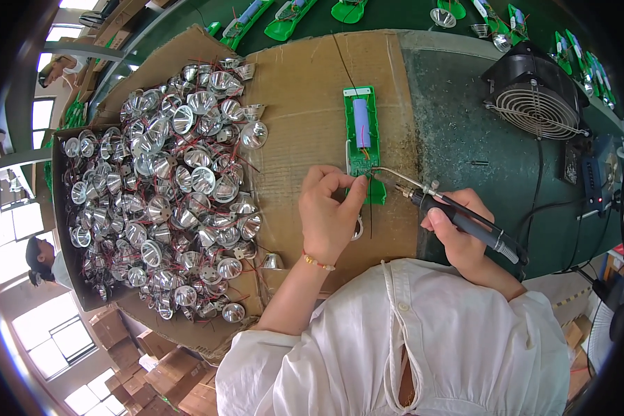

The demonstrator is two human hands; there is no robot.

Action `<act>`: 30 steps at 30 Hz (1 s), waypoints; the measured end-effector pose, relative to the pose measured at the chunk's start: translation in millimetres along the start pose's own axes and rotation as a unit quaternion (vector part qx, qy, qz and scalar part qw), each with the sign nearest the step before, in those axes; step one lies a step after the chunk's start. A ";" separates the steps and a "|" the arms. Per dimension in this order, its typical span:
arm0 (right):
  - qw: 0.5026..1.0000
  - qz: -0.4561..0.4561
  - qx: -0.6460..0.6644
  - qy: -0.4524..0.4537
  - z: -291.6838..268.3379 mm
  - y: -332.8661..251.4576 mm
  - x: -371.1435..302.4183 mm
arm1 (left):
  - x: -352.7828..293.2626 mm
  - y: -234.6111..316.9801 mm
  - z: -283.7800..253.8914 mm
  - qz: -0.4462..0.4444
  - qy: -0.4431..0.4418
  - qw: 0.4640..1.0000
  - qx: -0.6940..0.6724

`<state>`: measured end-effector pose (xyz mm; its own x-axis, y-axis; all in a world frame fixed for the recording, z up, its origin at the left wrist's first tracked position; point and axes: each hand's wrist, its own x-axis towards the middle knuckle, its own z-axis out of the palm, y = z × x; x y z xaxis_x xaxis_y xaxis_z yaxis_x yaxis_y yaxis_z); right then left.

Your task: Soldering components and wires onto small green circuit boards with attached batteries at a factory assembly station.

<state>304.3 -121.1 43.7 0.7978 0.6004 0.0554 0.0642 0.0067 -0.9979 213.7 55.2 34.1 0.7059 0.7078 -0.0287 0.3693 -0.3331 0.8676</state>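
A green plastic flashlight housing [376, 193] lies on the cardboard before me, with a purple cylindrical battery [362, 123] and a small green circuit board [360, 165] inside it. My left hand [331, 204] is at the lower part of the housing, thumb and forefinger pinched together at the board; whatever they grip is too small to make out. A shiny rim, mostly hidden, shows beneath that hand. In my right hand [461, 225] is a soldering iron [445, 213] with a thin curved metal feed tube, its tip reaching the board beside my left fingertips.
At left, a box [64, 201] is heaped with silver reflectors [202, 180] on red wires. One loose reflector [272, 261] sits near my left forearm. A black fan [536, 104] and a blue control box [593, 182] with cables stand at right. More green housings [281, 29] line the far edge.
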 end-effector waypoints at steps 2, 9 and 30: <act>1.000 0.002 -0.003 -0.001 0.0 -0.9 -0.1 | 0.4 0.9 0.5 -0.002 0.003 1.000 -0.012; 1.000 0.014 0.013 0.013 0.7 -1.4 -4.8 | 0.5 0.3 0.3 -0.008 0.005 1.000 -0.013; 0.996 -0.016 0.045 0.071 -16.3 5.6 -6.6 | 8.3 21.5 3.6 0.085 0.048 0.957 0.273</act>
<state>309.2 -138.1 38.3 0.8734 0.4794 0.0856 0.0423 0.1005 -0.9940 229.7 51.7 50.8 0.7342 0.6603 0.1578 0.5337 -0.7051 0.4670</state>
